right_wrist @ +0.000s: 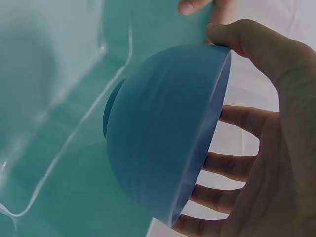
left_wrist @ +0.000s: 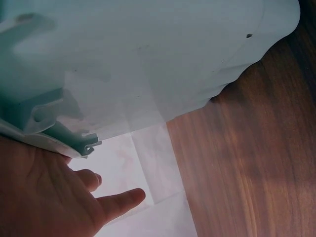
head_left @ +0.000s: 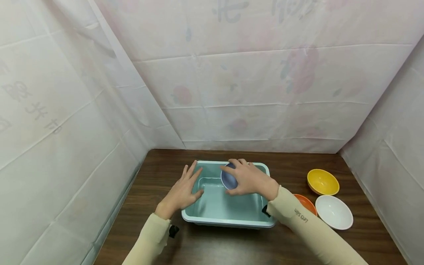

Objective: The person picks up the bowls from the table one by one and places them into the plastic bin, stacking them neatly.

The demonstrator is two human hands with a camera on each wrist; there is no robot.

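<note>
My right hand (head_left: 248, 177) holds a blue bowl (head_left: 228, 178) by its rim, over the right part of a pale green plastic basin (head_left: 212, 206). In the right wrist view the bowl (right_wrist: 158, 128) is tipped on its side, its foot ring facing the basin. The thumb lies at one side of the rim and the other fingers reach to the opposite side. My left hand (head_left: 182, 191) is spread at the basin's left rim and holds nothing. In the left wrist view the basin's outer wall (left_wrist: 148, 64) shows close beside that hand (left_wrist: 49, 192).
To the basin's right on the dark wooden table (head_left: 225, 246) lie a yellow bowl (head_left: 322, 182), a white bowl (head_left: 334, 212) and an orange bowl (head_left: 306, 204), partly hidden by my right sleeve. White printed sheets (head_left: 265, 92) hang around the table's back and sides.
</note>
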